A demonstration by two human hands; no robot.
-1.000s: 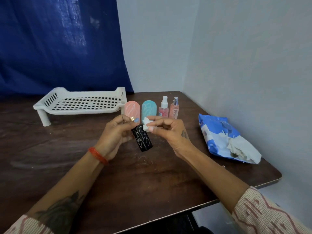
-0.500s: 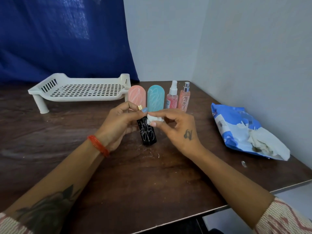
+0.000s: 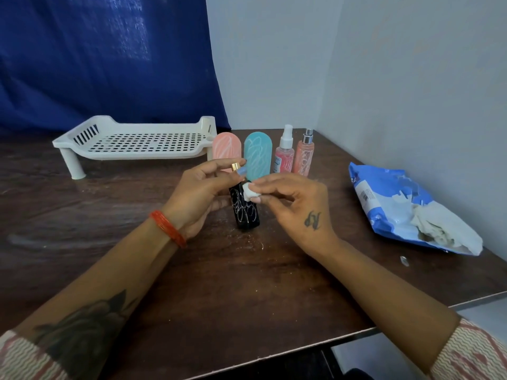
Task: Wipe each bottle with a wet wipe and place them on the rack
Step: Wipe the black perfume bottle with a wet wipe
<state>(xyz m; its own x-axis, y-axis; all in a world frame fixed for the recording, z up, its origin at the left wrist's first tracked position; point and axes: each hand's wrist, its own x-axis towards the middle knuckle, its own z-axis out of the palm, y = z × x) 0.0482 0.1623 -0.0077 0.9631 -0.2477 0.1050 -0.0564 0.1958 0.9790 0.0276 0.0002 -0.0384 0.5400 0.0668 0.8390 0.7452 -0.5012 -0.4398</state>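
A black bottle point(image 3: 245, 213) with white scribble lines and a gold cap stands upright at the table's middle. My left hand point(image 3: 197, 194) grips its top and left side. My right hand point(image 3: 295, 208) pinches a small wadded white wet wipe point(image 3: 249, 192) against the bottle's upper right side. Behind them stand a pink bottle point(image 3: 225, 150), a teal bottle point(image 3: 257, 154), a pink spray bottle with a white cap point(image 3: 285, 153) and a peach spray bottle with a silver cap point(image 3: 304, 153). The white perforated rack point(image 3: 137, 141) stands at the back left with nothing on it.
A blue wet-wipe pack point(image 3: 395, 207) lies open at the right, white wipes spilling from it. A small scrap point(image 3: 404, 261) lies near the table's right edge. The dark wooden table point(image 3: 96, 223) meets a wall on the right and a blue curtain behind.
The black bottle went from tilted in the air to upright on the table. The wipe slid from its cap down to its upper side. The camera's view shifted slightly.
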